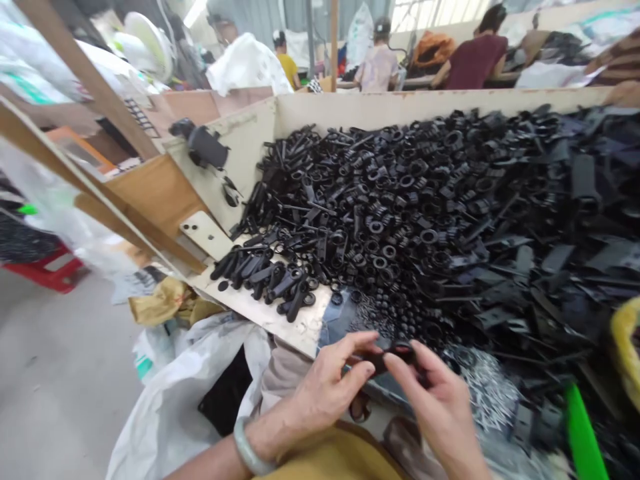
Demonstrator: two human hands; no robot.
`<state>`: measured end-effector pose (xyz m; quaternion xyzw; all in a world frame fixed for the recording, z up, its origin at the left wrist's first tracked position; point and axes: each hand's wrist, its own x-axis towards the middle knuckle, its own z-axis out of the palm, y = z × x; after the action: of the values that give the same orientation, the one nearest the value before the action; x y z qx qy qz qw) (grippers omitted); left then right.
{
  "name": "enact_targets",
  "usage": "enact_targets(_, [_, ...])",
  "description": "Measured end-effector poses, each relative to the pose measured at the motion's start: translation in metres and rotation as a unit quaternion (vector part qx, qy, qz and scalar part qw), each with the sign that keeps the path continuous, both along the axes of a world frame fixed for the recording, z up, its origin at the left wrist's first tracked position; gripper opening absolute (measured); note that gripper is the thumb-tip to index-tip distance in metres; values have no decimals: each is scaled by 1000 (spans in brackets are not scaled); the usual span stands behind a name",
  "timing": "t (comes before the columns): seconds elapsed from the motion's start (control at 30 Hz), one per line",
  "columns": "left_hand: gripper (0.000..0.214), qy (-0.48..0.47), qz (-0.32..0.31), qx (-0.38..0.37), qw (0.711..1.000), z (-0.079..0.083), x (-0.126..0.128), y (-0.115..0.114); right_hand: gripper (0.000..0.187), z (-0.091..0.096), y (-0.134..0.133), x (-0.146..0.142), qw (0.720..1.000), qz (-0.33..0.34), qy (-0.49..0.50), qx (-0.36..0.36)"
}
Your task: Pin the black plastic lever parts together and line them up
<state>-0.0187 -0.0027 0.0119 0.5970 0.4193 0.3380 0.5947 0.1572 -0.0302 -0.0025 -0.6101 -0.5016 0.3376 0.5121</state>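
Observation:
Between both hands, over the near edge of the work table, is a small black plastic part (377, 364). My left hand (333, 373) pinches its left end between thumb and fingers. At its other end, my right hand (433, 383) grips it with thumb and forefinger. The fingers hide much of the part, so its exact kind is unclear. Just beyond the hands lie small silvery pieces (367, 315) and small black round pieces (405, 320). Metal pins or screws (490, 393) are heaped right of my right hand.
A large heap of black plastic parts (400, 193) fills the walled table. Several longer black pieces (273, 277) lie at the left, near a white phone (205, 233). A white sack (165, 400) stands below. A green strip (584, 433) is at right. People sit in the background.

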Motion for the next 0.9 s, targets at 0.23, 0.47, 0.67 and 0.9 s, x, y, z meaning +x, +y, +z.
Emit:
enact_targets(0.23, [24, 88, -15, 142, 986, 1, -11, 1, 31, 6, 11, -6, 998, 67, -13, 3])
enact_targets(0.47, [30, 142, 151, 144, 968, -13, -28, 18, 40, -6, 56, -66, 997, 73, -3, -18])
enact_targets(0.67, [28, 178, 272, 142, 935, -6, -75, 52, 42, -4, 124, -77, 971, 221, -90, -23])
enact_targets(0.9, [55, 82, 327, 71, 939, -12, -95, 73, 19, 0, 157, -78, 968, 196, -154, -21])
